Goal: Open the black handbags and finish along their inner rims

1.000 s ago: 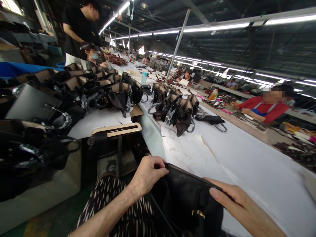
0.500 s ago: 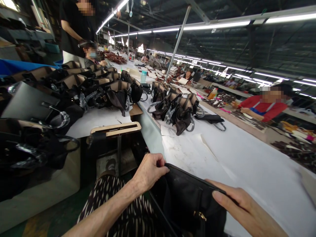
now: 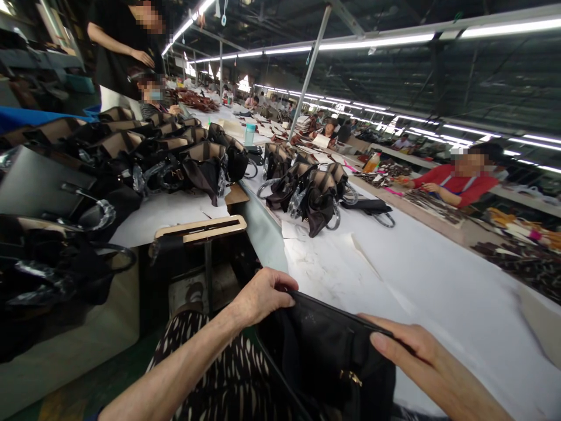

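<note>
The black bag (image 3: 324,351) was held by its rim at the worktop (image 3: 438,292) edge, pinched in the left hand (image 3: 263,295) and clasped by the right hand (image 3: 421,356). Judged from this, both grips would need to be kept next.

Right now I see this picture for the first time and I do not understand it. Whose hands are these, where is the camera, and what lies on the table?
There is no machine here. The camera sits on a person's head and looks forward and down, so the two bare hands at the bottom are that person's own. The left hand grips one end of the rim of a black bag; the right hand holds the other end, thumb on top. Ahead runs a long white table with a cluster of dark handbags. To the left, more handbags crowd a second table. Across the table sits a co-worker in red.
</note>
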Demonstrator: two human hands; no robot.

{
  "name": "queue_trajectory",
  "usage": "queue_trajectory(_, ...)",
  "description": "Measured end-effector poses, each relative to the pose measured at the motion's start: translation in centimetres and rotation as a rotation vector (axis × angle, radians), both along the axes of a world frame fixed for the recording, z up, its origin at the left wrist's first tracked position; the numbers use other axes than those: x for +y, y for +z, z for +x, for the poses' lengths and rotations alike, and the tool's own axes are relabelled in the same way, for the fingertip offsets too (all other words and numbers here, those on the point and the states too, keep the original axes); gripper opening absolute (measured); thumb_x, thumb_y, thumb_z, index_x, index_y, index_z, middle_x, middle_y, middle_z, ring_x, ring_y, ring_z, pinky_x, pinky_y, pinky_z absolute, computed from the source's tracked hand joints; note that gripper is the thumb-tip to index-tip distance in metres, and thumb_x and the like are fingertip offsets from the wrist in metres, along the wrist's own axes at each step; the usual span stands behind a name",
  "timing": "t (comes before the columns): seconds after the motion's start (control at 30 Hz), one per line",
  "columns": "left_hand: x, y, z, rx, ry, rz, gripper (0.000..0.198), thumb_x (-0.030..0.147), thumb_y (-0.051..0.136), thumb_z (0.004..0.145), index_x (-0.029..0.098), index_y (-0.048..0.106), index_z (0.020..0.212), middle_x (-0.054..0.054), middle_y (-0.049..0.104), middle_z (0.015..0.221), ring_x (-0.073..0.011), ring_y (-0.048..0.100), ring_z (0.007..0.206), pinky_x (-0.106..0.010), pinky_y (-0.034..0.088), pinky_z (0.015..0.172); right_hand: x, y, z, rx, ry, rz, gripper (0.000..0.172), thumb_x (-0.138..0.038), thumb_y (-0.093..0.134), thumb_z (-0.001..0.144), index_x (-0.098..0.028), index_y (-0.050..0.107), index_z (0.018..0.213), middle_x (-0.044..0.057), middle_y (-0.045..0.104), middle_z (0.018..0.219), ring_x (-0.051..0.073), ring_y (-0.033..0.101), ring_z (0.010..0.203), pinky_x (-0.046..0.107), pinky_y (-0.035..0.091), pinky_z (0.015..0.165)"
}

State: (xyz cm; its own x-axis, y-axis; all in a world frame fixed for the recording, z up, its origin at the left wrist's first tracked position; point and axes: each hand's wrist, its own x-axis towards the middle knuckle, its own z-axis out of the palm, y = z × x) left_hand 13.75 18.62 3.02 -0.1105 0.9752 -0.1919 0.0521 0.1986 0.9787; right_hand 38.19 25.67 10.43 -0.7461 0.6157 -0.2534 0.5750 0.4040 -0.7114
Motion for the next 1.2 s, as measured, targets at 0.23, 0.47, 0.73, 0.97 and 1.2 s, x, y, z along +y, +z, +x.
queue_trajectory(0.23,0.3,0.5,-0.2,-0.092,-0.04,-0.083,0.022,0.017,0.059,0.057,0.011,0.07,0.075,-0.002,0.065,0.064,-0.013,0.053,0.058,-0.022,0.04,0.055,0.4,-0.2,0.5,0.023,0.043,-0.053,0.035,-0.04,0.045,0.088,-0.023,0.06,0.115,0.0,0.067,0.1,0.024,0.058,0.094,0.028,0.046,0.082)
queue_trajectory(0.47,-0.1,1.8,-0.1,-0.132,-0.075,-0.124,0.018,0.016,0.056,0.057,0.011,0.069,0.067,0.0,0.062,0.054,-0.0101,0.049,0.049,-0.02,0.036,0.048,0.1,-0.1,0.4,0.034,-0.022,-0.052,0.037,-0.042,0.043,0.089,-0.02,0.059,0.113,0.001,0.063,0.076,0.017,0.055,0.067,0.024,0.045,0.06)
queue_trajectory(0.73,-0.3,2.7,1.3,-0.054,-0.099,-0.168,0.021,0.015,0.051,0.056,0.011,0.069,0.066,0.0,0.06,0.05,-0.0112,0.048,0.045,-0.02,0.034,0.044,0.5,-0.9,0.9,-0.037,-0.147,0.183,0.03,-0.031,0.052,0.082,-0.021,0.061,0.109,0.006,0.055,0.118,0.024,0.049,0.105,0.033,0.041,0.085)
queue_trajectory(0.97,-0.2,2.5,1.8,0.051,-0.112,-0.147,0.022,0.015,0.05,0.058,0.011,0.069,0.068,0.001,0.057,0.051,-0.0106,0.047,0.047,-0.02,0.034,0.045,0.8,-0.4,-1.4,0.039,-0.095,0.078,0.022,-0.034,0.049,0.085,-0.021,0.066,0.092,0.001,0.063,0.098,0.019,0.055,0.091,0.026,0.04,0.08)
queue_trajectory(1.2,-0.6,2.6,2.1,0.039,-0.117,-0.19,0.021,0.015,0.05,0.06,0.011,0.068,0.07,0.002,0.055,0.052,-0.0096,0.045,0.048,-0.019,0.032,0.045,1.9,-1.7,-3.9,-0.071,0.028,-0.012,0.026,-0.032,0.049,0.081,-0.014,0.062,0.067,-0.002,0.053,0.062,0.011,0.044,0.056,0.021,0.031,0.049)
